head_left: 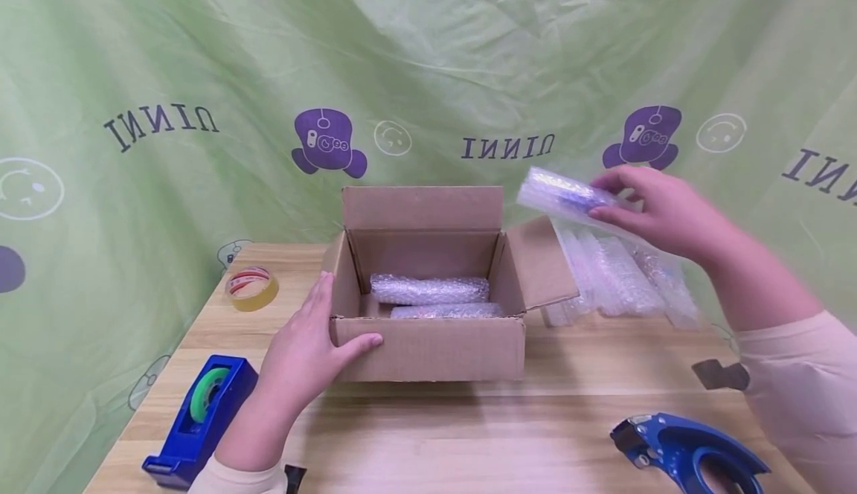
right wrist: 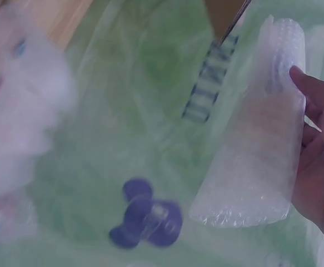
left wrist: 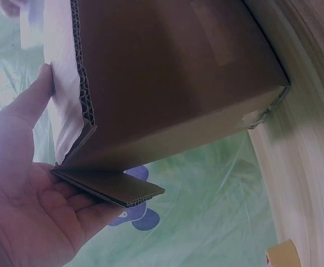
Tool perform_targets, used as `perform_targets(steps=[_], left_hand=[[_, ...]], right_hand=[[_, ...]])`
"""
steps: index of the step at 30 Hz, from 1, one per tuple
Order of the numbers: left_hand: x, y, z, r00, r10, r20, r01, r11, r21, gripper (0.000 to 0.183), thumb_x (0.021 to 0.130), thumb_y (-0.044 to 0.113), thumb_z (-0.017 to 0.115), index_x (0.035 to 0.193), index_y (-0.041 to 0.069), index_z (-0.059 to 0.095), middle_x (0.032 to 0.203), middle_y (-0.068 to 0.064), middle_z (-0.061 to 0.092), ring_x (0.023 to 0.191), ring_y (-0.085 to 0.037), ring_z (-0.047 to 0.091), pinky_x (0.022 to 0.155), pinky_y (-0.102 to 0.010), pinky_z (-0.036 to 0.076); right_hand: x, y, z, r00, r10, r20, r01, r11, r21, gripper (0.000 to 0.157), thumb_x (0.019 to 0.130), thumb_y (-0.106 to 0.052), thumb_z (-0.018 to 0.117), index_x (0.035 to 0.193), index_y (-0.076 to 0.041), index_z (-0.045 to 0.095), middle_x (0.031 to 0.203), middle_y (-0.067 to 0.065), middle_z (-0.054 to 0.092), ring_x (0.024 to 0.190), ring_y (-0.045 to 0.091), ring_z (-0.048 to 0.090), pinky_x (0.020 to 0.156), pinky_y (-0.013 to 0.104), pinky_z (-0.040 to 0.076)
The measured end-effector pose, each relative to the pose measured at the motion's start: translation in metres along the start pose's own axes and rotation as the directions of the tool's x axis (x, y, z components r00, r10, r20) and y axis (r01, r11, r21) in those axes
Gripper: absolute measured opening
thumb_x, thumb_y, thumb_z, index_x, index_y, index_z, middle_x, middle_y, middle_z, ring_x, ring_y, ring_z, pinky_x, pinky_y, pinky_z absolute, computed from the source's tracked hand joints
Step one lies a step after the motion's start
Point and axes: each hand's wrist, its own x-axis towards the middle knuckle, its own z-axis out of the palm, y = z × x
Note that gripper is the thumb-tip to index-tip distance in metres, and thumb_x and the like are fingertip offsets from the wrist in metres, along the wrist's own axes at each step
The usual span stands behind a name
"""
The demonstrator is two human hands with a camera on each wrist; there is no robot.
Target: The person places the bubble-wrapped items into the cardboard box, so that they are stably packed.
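Observation:
An open cardboard box (head_left: pixel 428 349) stands mid-table with two bubble-wrapped bundles (head_left: pixel 430 290) lying inside it. My left hand (head_left: pixel 301 345) rests around its front left corner, thumb on the front panel and fingers along the left flap (left wrist: pixel 109 186). To the right of the box and above the table, my right hand (head_left: pixel 659 211) pinches a bubble-wrapped package (right wrist: pixel 256 150) between thumb and fingers. That package is long and see-through, with something bluish inside that I cannot identify. Beneath it, several more bubble-wrapped packages (head_left: pixel 626 278) lie beside the right flap (head_left: pixel 541 263).
A roll of yellowish tape (head_left: pixel 253 291) lies at the back left. Nearer stands a blue tape dispenser (head_left: pixel 201 419) with a green core. At the front right is a blue hand-held tape gun (head_left: pixel 689 453). A green printed curtain (head_left: pixel 428 70) hangs behind the table (head_left: pixel 428 434).

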Motion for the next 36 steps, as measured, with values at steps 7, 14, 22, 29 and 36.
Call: perform_targets(steps=[7, 14, 22, 29, 36], left_hand=[[-0.001, 0.0, 0.001, 1.0, 0.016, -0.021, -0.016, 1.0, -0.002, 0.12, 0.075, 0.078, 0.061, 0.157, 0.003, 0.014, 0.162, -0.019, 0.02, 0.145, -0.04, 0.029, 0.11, -0.059, 0.035], [-0.001, 0.0, 0.001, 1.0, 0.007, -0.021, -0.008, 1.0, -0.009, 0.121, 0.075, 0.078, 0.061, 0.157, 0.004, 0.013, 0.163, -0.018, 0.018, 0.145, -0.04, 0.028, 0.111, -0.059, 0.034], [0.0, 0.0, 0.001, 1.0, 0.018, -0.021, -0.018, 1.0, -0.003, 0.121, 0.076, 0.078, 0.061, 0.157, 0.002, 0.014, 0.162, -0.019, 0.019, 0.146, -0.04, 0.027, 0.111, -0.059, 0.034], [0.0, -0.001, 0.001, 1.0, 0.012, -0.021, -0.012, 1.0, -0.007, 0.121, 0.075, 0.079, 0.06, 0.157, 0.002, 0.013, 0.162, -0.019, 0.018, 0.145, -0.041, 0.028, 0.111, -0.059, 0.034], [0.0, 0.0, 0.002, 0.999, 0.017, -0.029, -0.017, 1.0, -0.006, 0.121, 0.075, 0.078, 0.061, 0.157, 0.003, 0.014, 0.162, -0.02, 0.02, 0.145, -0.041, 0.029, 0.109, -0.06, 0.036]], right_hand=[[0.033, -0.037, 0.022, 0.995, -0.101, 0.009, 0.1, 0.992, 0.078, 0.035, 0.09, -0.025, 0.072, 0.121, -0.01, 0.063, 0.11, 0.004, 0.067, 0.102, 0.018, 0.061, 0.087, 0.045, 0.055], [0.058, -0.077, 0.046, 0.979, -0.195, 0.064, 0.185, 0.974, 0.13, 0.039, 0.089, -0.032, 0.073, 0.122, -0.014, 0.064, 0.113, 0.0, 0.066, 0.107, 0.015, 0.059, 0.092, 0.041, 0.053], [0.07, -0.109, 0.083, 0.95, -0.275, 0.147, 0.26, 0.959, 0.11, 0.038, 0.089, -0.035, 0.072, 0.121, -0.014, 0.064, 0.114, 0.0, 0.065, 0.109, 0.017, 0.058, 0.098, 0.041, 0.048], [0.069, -0.129, 0.119, 0.912, -0.349, 0.217, 0.338, 0.937, 0.084, 0.037, 0.092, -0.039, 0.068, 0.122, -0.017, 0.064, 0.115, -0.005, 0.066, 0.11, 0.013, 0.057, 0.098, 0.035, 0.048], [0.057, -0.138, 0.152, 0.881, -0.387, 0.271, 0.393, 0.919, 0.036, 0.032, 0.093, -0.038, 0.067, 0.118, -0.018, 0.064, 0.108, -0.006, 0.066, 0.102, 0.01, 0.058, 0.092, 0.032, 0.051]])
